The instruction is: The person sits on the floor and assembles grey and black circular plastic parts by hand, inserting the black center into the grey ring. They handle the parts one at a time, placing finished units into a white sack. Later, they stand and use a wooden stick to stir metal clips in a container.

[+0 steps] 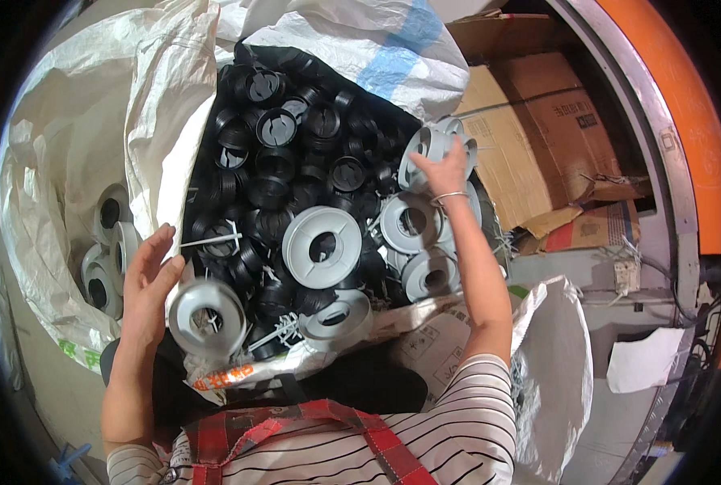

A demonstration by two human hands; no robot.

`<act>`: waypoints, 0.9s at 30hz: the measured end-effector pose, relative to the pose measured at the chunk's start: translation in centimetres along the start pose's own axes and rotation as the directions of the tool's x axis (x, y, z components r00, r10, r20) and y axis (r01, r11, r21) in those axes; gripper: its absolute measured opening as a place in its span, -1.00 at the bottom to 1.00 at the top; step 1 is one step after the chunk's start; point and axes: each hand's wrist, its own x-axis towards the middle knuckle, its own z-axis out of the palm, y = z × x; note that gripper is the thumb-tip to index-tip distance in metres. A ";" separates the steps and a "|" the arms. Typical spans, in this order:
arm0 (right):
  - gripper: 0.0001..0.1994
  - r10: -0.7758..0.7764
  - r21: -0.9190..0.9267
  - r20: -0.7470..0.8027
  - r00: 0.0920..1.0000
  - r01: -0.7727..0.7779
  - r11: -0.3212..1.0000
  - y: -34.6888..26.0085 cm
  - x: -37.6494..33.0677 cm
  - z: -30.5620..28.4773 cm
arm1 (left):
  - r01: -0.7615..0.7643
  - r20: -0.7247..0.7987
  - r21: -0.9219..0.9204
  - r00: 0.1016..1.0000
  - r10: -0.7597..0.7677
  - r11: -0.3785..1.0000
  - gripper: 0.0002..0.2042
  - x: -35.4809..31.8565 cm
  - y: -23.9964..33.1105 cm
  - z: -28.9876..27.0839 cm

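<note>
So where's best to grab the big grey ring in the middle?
I'd take the ring by its outer rim, from above: it lies on the black parts, wide face up, with nothing covering it.

Left hand (148,279): one. Right hand (449,168): one. Grey rings (298,246): three at 9 o'clock, one central, one each at 6 and 8; others overlap, 2 to 4. Black caps (324,120): uncountable. Paper (642,360): one, 4 o'clock.

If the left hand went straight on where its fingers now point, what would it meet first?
The left hand would probably meet the white woven sack first, though depth is unclear.
</note>
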 end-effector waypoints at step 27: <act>-0.73 -0.182 0.629 0.404 0.896 -0.128 0.767 -4.9 -5.8 -0.3 | -0.010 0.039 0.063 0.999 0.007 0.998 -0.47 0.0 -0.8 0.8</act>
